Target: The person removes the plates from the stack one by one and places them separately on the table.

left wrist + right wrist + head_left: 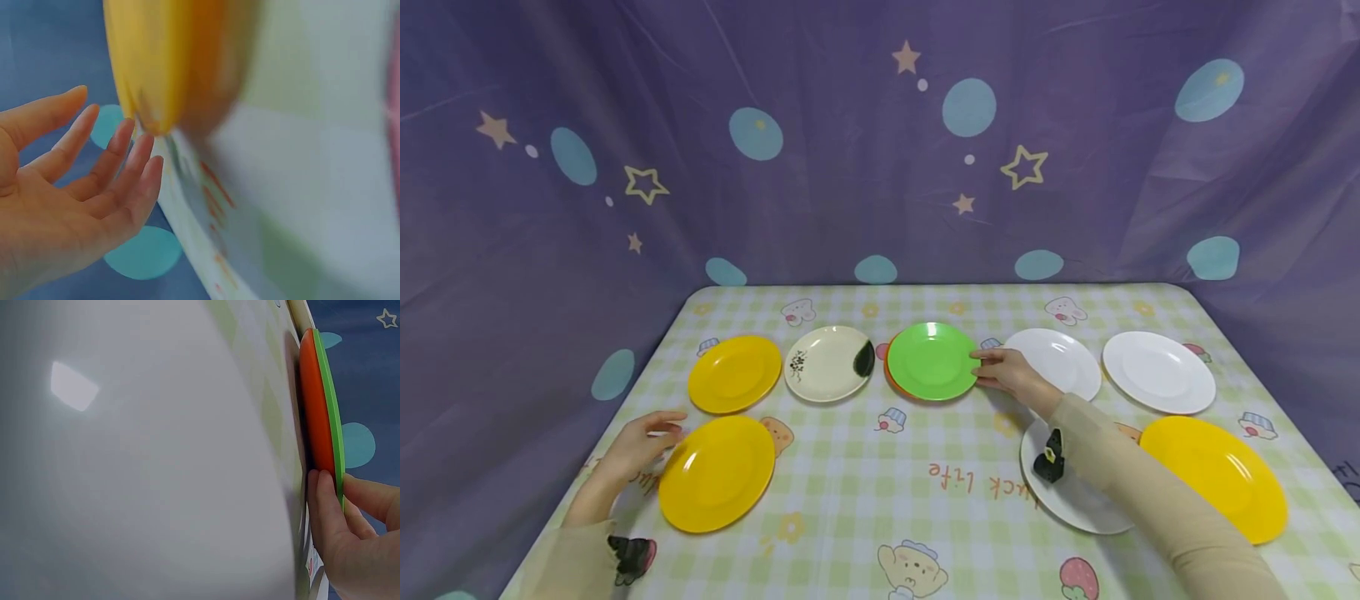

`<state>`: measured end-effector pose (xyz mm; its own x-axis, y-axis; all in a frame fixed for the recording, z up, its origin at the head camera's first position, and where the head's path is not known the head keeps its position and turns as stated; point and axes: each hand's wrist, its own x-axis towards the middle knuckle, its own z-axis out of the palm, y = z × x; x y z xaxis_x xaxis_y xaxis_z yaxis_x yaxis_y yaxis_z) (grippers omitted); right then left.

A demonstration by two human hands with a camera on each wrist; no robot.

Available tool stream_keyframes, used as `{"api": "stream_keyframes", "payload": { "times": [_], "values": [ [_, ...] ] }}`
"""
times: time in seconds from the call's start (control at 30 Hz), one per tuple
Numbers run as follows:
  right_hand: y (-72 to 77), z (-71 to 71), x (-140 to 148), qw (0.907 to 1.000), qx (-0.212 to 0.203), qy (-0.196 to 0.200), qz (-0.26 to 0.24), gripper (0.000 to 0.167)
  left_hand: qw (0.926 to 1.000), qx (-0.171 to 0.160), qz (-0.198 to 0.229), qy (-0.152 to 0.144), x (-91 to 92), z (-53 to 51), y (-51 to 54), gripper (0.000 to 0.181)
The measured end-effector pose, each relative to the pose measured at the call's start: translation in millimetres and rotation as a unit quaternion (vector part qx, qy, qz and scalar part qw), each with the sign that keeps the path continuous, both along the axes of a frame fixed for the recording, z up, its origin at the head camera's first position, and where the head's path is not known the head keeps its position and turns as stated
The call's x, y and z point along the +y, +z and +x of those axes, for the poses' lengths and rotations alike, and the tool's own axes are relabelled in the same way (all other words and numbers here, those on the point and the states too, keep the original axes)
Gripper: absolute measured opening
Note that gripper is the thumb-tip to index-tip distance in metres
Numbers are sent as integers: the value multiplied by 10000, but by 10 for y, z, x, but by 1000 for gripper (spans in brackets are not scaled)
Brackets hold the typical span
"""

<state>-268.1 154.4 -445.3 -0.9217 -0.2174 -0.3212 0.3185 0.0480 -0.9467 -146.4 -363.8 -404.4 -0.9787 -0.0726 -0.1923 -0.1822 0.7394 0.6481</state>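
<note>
At the right rim of a green plate (932,361), my right hand (1011,371) pinches the edge. Beneath it lies an orange plate (315,400), stacked close; the right wrist view has the fingers on the orange side and the thumb by the green rim. Whether both rims are gripped is unclear. My left hand (638,446) hovers beside the near yellow plate (718,475) with loosely bent fingers and holds nothing. In the left wrist view that yellow plate (147,56) is blurred, just past the fingertips.
Along the back row are another yellow plate (735,375), a cream plate with a dark green patch (827,364) and white plates (1063,358) (1159,371). My right forearm passes over a nearer white plate (1075,500) and partly covers a yellow plate (1217,475). A patterned cloth (850,500) covers the table.
</note>
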Motion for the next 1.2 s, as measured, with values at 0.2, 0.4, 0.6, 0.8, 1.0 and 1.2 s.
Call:
{"api": "stream_keyframes", "payload": {
  "times": [0.2, 0.4, 0.6, 0.8, 1.0, 1.2],
  "values": [
    [-11, -5, -3, 10000, -14, -48, -65, 44, 9990, 440, 3, -81, 161, -43, 71, 47],
    [-2, -3, 3, 10000, 20, -4, -6, 43, 9946, 961, 325, -238, 297, -152, 43, 42],
    [1, 0, 7, 10000, -23, -8, 47, 44, 9877, 1458, 356, -449, 337, -410, -220, 44],
    [-4, -4, -1, 9999, -102, 7, 121, 44, 9892, 1234, 557, -560, 835, -389, 160, 36],
    [3, 1, 1, 9999, -67, -8, 123, 44, 9893, 963, 843, -699, 1161, -507, 264, 33],
    [4, 4, 1, 10000, -46, -1, 68, 44, 9812, 854, 1378, -1044, 1414, -652, 244, 32]
  ]
}}
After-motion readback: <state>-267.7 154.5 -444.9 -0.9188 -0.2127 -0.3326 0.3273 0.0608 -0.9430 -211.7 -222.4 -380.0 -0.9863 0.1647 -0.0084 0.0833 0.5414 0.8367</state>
